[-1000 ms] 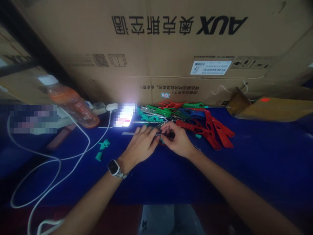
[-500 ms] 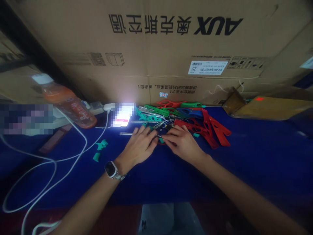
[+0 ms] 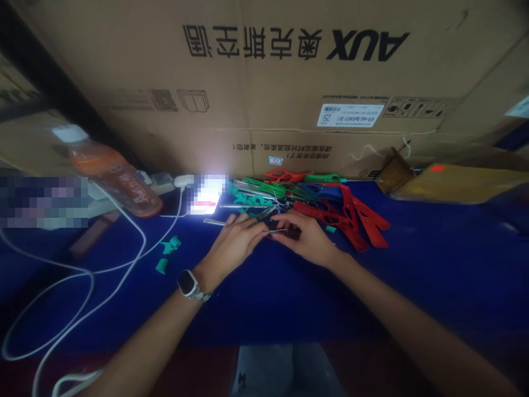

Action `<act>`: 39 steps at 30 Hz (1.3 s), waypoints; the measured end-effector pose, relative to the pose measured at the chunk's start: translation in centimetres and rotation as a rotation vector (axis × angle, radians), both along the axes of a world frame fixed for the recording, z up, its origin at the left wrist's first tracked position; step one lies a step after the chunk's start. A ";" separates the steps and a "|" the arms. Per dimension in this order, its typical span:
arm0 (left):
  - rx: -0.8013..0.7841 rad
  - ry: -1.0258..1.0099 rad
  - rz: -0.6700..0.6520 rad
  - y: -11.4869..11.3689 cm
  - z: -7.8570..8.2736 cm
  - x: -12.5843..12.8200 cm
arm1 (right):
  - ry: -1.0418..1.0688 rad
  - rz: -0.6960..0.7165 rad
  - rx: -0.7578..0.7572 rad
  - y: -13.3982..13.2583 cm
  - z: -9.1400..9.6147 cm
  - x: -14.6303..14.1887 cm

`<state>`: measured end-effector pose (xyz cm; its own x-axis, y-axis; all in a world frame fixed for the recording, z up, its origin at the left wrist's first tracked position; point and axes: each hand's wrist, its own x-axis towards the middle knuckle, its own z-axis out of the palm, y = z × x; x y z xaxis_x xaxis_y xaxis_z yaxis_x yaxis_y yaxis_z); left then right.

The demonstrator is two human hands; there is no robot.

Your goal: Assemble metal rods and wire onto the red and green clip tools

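My left hand (image 3: pixel 233 242), with a watch on its wrist, is closed around a thin metal tube (image 3: pixel 214 222) that sticks out to its left. A fine pale wire (image 3: pixel 278 231) shows at the tube's right end, by the left fingertips. Close beside it, my right hand (image 3: pixel 303 234) is curved with thumb and forefinger apart, the wire lying across the gap. Just beyond the hands is a pile of parts: red plastic lighter casings (image 3: pixel 366 220), green casings (image 3: pixel 264 187), a blue casing (image 3: pixel 324 191), teal trigger pieces (image 3: pixel 252 199) and several metal tubes.
Two loose teal pieces (image 3: pixel 169 245) lie on the blue tabletop (image 3: pixel 256 309) at the left. A glowing phone (image 3: pixel 206 194), a drink bottle (image 3: pixel 115 176) and white cables (image 3: pixel 124 281) are also there. A large cardboard box (image 3: pixel 256 71) walls the back; a yellowish packet (image 3: pixel 463 182) lies right.
My right thumb and forefinger have parted from their pinch at the tube's end, and the pale wire now shows between them. The left hand has tilted the tube slightly.
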<state>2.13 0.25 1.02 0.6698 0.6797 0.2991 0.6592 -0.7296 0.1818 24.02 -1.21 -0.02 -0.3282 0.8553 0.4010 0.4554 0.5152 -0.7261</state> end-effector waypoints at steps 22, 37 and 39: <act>-0.079 -0.048 0.038 0.1 -0.2 -0.4 | -0.310 0.076 0.109 0.3 0.9 0.9; -0.108 -0.065 0.078 0.2 -0.2 -0.4 | -0.131 0.003 0.079 0.6 1.2 -0.6; -0.116 -0.064 0.078 0.2 -0.2 -0.4 | -0.076 -0.010 0.076 0.7 1.0 -0.7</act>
